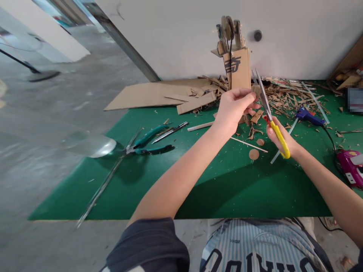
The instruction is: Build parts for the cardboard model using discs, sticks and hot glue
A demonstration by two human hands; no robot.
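My left hand pinches a small piece of cardboard between thumb and fingers. Closed on the handles of a pair of scissors is my right hand. The scissor blades point up and stand slightly apart, right beside the cardboard piece; whether they touch it I cannot tell. Below the hands, a round cardboard disc and a smaller cut piece lie on the green table. A thin white stick lies near them.
Behind my hands stands a cardboard construction amid cardboard scraps. Pliers and a utility knife lie left, with a clear rod. To the right are a blue glue gun and a magenta device. Flat cardboard lies at the back left.
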